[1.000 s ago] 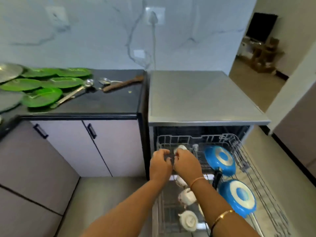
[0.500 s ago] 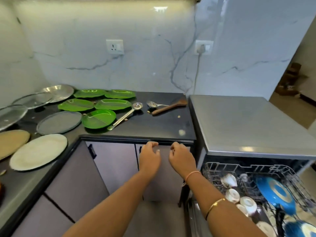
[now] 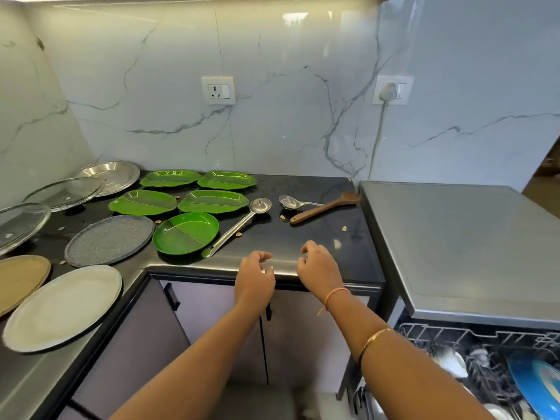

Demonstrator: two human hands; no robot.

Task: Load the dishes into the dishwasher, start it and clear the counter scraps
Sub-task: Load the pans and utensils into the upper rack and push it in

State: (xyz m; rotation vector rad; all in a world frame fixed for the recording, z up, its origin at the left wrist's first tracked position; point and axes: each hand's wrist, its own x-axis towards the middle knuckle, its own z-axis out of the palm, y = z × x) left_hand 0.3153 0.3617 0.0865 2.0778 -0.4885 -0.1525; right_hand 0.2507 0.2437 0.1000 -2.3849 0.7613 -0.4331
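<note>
The fingers (image 3: 261,255) of the left hand (image 3: 254,283) are loosely curled and hold nothing. The fingers (image 3: 309,246) of the right hand (image 3: 319,272) are curled in the same loose way, also holding nothing. Both hands hover side by side over the near edge of the black table (image 3: 303,237), with a small gap between them.

Just left of the left hand, the handle end of a steel ladle (image 3: 236,227) reaches the near edge; its bowl points far and right. The ladle handle lies against the right rim of a round green divided plate (image 3: 185,233). Beyond that plate lie four leaf-shaped green plates (image 3: 213,201) in two rows of two. Far from the right hand lie a steel spoon (image 3: 292,202) and a wooden spatula (image 3: 325,207); the spoon handle meets the spatula. Small food scraps (image 3: 344,228) are scattered on the table near the spatula and the ladle.

Further left are a grey speckled plate (image 3: 109,240), a white plate (image 3: 63,307), a tan plate (image 3: 18,280), two glass lids (image 3: 63,194) and a steel plate (image 3: 110,174).

The dishwasher (image 3: 454,247) stands directly right of the table. Its rack (image 3: 424,333) is pulled out at the near right and carries a blue pan (image 3: 539,386) and white cups (image 3: 451,363), which are blurred.
</note>
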